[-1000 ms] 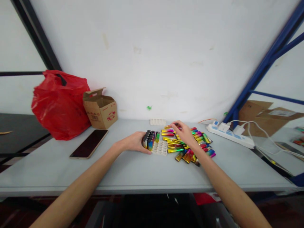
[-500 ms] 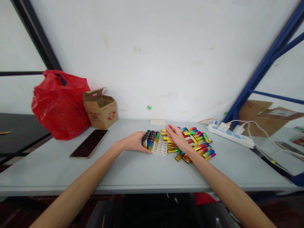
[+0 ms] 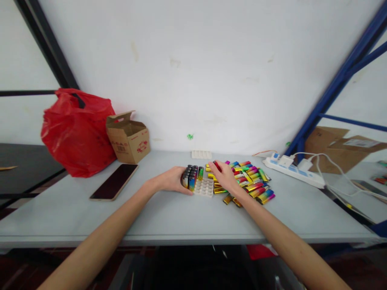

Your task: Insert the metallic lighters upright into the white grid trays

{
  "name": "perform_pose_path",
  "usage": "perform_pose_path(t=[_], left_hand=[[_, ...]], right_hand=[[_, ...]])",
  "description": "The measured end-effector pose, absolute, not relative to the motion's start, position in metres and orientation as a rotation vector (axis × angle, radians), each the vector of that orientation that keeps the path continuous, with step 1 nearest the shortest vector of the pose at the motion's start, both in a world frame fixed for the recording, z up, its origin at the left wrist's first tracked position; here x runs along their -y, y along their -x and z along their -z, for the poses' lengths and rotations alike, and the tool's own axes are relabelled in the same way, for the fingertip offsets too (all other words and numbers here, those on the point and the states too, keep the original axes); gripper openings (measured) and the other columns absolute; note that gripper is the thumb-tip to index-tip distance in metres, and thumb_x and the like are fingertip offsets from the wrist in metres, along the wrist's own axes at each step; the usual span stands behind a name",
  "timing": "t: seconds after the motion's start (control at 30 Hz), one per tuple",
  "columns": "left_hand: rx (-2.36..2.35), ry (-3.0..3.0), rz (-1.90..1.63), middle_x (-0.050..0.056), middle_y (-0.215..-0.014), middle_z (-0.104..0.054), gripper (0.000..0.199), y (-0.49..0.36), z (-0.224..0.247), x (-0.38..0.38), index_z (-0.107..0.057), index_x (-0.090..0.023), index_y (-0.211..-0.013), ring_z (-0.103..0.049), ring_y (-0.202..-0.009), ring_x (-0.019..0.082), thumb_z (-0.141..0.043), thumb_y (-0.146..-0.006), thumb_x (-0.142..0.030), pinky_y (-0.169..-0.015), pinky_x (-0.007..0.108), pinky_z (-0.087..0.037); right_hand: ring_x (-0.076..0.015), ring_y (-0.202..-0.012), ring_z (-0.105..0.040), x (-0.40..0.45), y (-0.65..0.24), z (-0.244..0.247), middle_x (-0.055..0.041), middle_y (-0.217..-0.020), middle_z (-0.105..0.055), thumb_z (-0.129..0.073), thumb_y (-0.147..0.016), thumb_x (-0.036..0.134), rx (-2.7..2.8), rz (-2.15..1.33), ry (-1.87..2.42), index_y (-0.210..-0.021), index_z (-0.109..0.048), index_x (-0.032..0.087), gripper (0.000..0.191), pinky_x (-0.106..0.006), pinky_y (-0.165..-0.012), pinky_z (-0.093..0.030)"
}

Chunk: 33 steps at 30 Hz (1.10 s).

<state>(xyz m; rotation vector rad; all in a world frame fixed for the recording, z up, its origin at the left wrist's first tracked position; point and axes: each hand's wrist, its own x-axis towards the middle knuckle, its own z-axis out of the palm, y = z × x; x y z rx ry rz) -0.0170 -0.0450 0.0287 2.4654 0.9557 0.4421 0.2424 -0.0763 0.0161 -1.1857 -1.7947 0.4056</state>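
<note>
A white tray (image 3: 207,187) with rows of round hollows lies on the table. Upright lighters (image 3: 190,177) with black tops and shiny rainbow bodies fill its left part, and one green-gold lighter (image 3: 200,173) stands in the back row. My left hand (image 3: 175,180) is wrapped round the left side of this group, thumb in front and fingers behind. To the right, my right hand (image 3: 224,175) is closed on a red lighter (image 3: 216,165), just above the edge of a loose pile of metallic lighters (image 3: 255,183). Part of the pile is hidden by that hand and forearm.
A second white tray (image 3: 201,154) lies near the wall. At left are a phone (image 3: 115,182), an open cardboard box (image 3: 130,141) and a red plastic bag (image 3: 79,133). A white power strip (image 3: 293,172) with plugs and cables lies at right beside a blue metal frame (image 3: 335,84).
My right hand has turned slightly, and the red lighter in it shows more clearly. The left hand stays round the standing lighters.
</note>
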Motion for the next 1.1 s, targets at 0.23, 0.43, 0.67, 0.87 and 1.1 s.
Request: perform_pose_path(t=[0.23,0.43,0.67,0.87,1.1], left_hand=[[-0.936,-2.444,-0.449,0.004,-0.112,-0.077,0.074,0.016,-0.03,0.046,-0.07,-0.018,-0.118,-0.071,-0.098,0.028,-0.088,-0.06,-0.061,-0.086,0.032,-0.053],[-0.957,-2.456,-0.439,0.005,-0.11,-0.077,0.071,0.016,-0.032,0.047,-0.07,-0.018,-0.114,-0.071,-0.096,0.028,-0.088,-0.06,-0.061,-0.083,0.033,-0.053],[-0.967,-2.455,-0.456,0.004,-0.106,-0.077,0.069,0.016,-0.03,0.047,-0.071,-0.019,-0.112,-0.071,-0.093,0.027,-0.087,-0.06,-0.061,-0.08,0.032,-0.053],[-0.96,-2.45,-0.426,0.005,-0.11,-0.077,0.071,0.015,-0.031,0.047,-0.07,-0.018,-0.115,-0.07,-0.097,0.028,-0.088,-0.061,-0.059,-0.085,0.033,-0.053],[-0.959,-2.425,-0.412,0.004,-0.108,-0.076,0.073,0.016,-0.028,0.045,-0.07,-0.019,-0.113,-0.07,-0.094,0.027,-0.087,-0.059,-0.065,-0.083,0.033,-0.054]], right_hand=[[-0.0192,-0.08,-0.056,0.086,-0.239,-0.023,-0.004,-0.083,-0.061,-0.039,-0.107,0.05,2.138,-0.197,1.052,-0.08,-0.051,0.023,0.041,-0.031,-0.076,-0.041],[-0.0167,-0.062,-0.05,0.081,-0.241,-0.015,-0.0013,-0.067,-0.059,-0.046,-0.105,0.057,2.169,-0.209,1.16,-0.071,-0.051,0.023,0.049,-0.029,-0.063,-0.032],[-0.0192,-0.071,-0.056,0.075,-0.237,-0.013,-0.0057,-0.078,-0.066,-0.061,-0.101,0.047,2.314,-0.119,1.157,-0.077,-0.062,0.021,0.036,-0.03,-0.067,-0.034],[-0.0167,-0.063,-0.055,0.072,-0.237,-0.02,-0.003,-0.07,-0.065,-0.063,-0.098,0.053,2.333,-0.173,1.19,-0.073,-0.063,0.02,0.041,-0.029,-0.066,-0.036],[-0.0255,-0.113,-0.067,0.043,-0.284,-0.006,-0.0143,-0.121,-0.074,-0.043,-0.107,0.032,2.202,-0.06,1.262,-0.12,-0.07,0.017,0.033,-0.038,-0.101,-0.047]])
